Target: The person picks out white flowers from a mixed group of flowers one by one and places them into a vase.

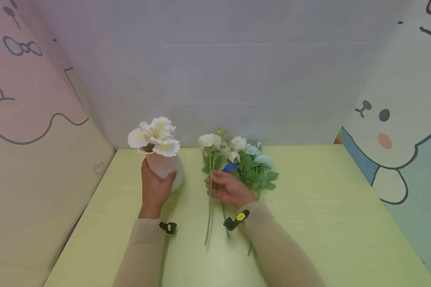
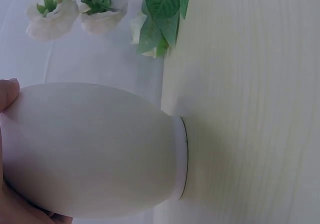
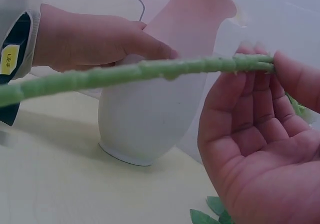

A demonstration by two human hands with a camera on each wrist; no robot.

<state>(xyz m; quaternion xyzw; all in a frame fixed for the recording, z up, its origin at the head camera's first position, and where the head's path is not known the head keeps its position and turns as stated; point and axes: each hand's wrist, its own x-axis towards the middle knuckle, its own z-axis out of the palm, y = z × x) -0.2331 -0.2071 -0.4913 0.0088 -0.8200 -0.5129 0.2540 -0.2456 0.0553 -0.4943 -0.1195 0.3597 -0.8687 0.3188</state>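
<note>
A pale, rounded vase [image 1: 167, 166] stands toward the left of the table, a large white flower [image 1: 157, 137] with yellow touches spreading over its mouth. My left hand [image 1: 154, 191] grips the vase's side, thumb across the front; its base [image 2: 181, 156] shows in the left wrist view. To the right, my right hand [image 1: 233, 190] pinches the green stem [image 3: 135, 73] of a white artificial flower [image 1: 209, 141] between thumb and fingertips. That stem forks near the fingers, and its lower end points toward me. The held flower is near the vase, apart from it.
Beyond and beside my right hand lies a bunch of artificial flowers: white blooms [image 1: 238, 143], a blue one [image 1: 230, 167], light blue ones [image 1: 263, 161] and green leaves [image 1: 250, 174]. Their stems stretch toward me. Cloth walls with cartoon drawings surround the light wood-grain table [image 1: 327, 207].
</note>
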